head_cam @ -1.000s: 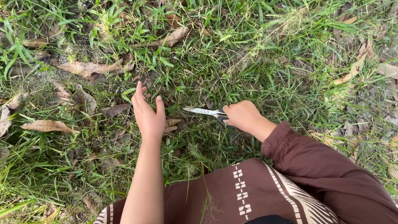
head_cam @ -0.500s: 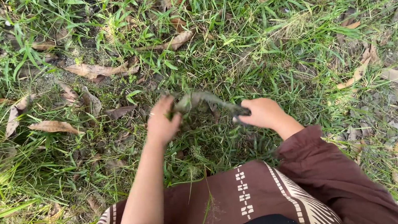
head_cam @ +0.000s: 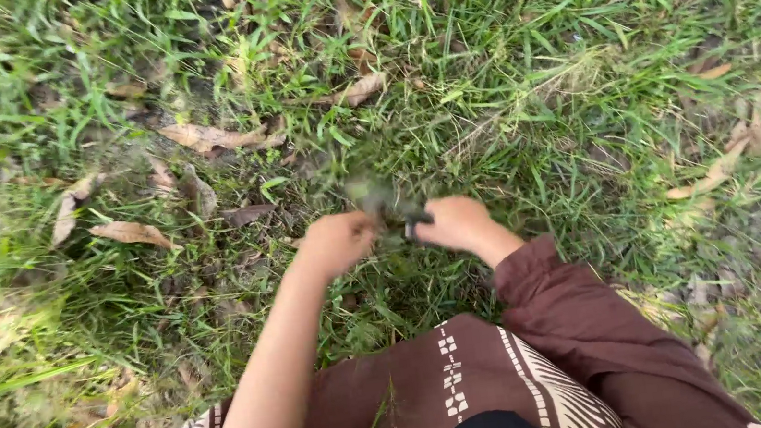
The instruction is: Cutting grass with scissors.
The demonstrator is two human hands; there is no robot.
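- Left hand [head_cam: 337, 241] is closing into a fist around a small tuft of grass [head_cam: 368, 193] at the centre of the view; its fingers are curled tight on the stems, though motion blur is hiding exactly how many stems they are holding.
- Right hand [head_cam: 455, 222] is sitting just beside the left, at its 3 o'clock, with fingers wrapped shut on a dark handle [head_cam: 415, 225]. The blade of this knife is lost in the blur, so I cannot tell its angle or whether it is touching the stems.
- The tuft is standing between the two hands, rising toward 12 o'clock from the knuckles, near the person's knees and the brown patterned cloth [head_cam: 459, 379].
- Judgement on doing the cut well: the left hand should be keeping the stems taut and pulled up and away, so that the edge is meeting tension and not slack.
- Judgement: the stroke should be running low, near the soil, and directed away from the left fingers, since the hands are nearly touching.
- Risk, as judged: the blade slipping toward the left thumb, or toward the lap.
- Dry leaves [head_cam: 129, 233] are lying at 9 to 10 o'clock of the hands, well apart from the tuft.
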